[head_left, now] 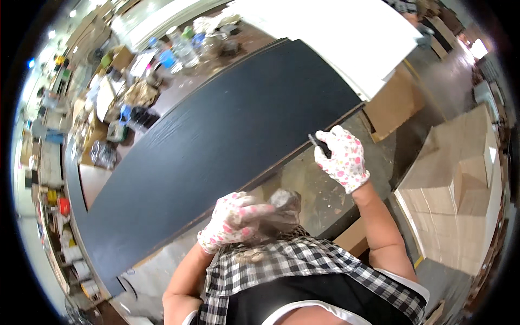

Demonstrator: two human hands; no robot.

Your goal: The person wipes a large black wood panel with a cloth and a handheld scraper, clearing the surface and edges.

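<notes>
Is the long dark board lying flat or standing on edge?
Flat: the dark board shows its whole broad face to the camera, and the right hand works at its near edge.

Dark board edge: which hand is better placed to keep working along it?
Right. The right hand holds a small dark tool at the dark board edge; the left hand grips a crumpled bag.
</notes>
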